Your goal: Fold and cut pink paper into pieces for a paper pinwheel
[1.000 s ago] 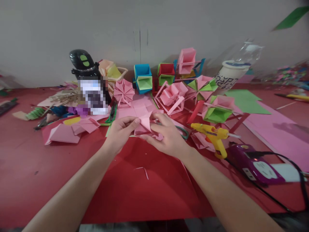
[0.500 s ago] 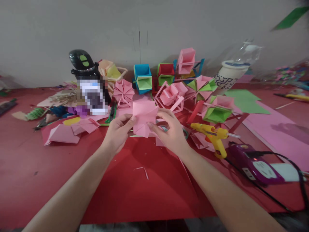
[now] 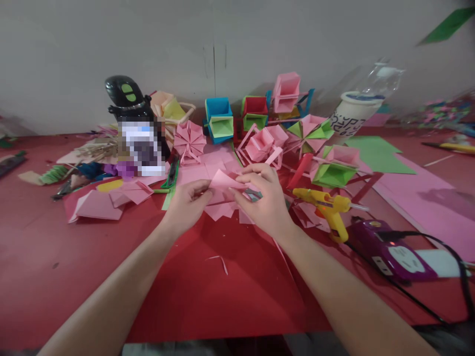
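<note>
A folded piece of pink paper (image 3: 224,181) is held between my two hands above the red table (image 3: 230,306). My left hand (image 3: 188,205) pinches its left end between thumb and fingers. On the other end, the thumb and fingertips of my right hand (image 3: 262,198) grip the paper. It is tilted, so its upper side shows as a narrow pointed shape. More pink paper pieces (image 3: 221,211) lie under and just in front of it. A thin paper strip (image 3: 224,264) rests on the table nearer to me.
Folded paper models, among them a blue box (image 3: 218,111) and a pink-green box (image 3: 336,165), stand at the back. A yellow glue gun (image 3: 328,207) and a purple power strip (image 3: 395,254) with black cables lie right. A black figure (image 3: 128,99) holds a phone-like screen (image 3: 143,148) left.
The pink paper has been tipped from facing me to nearly edge-on. My left hand has rotated slightly with it, and both hands still hold the paper.
</note>
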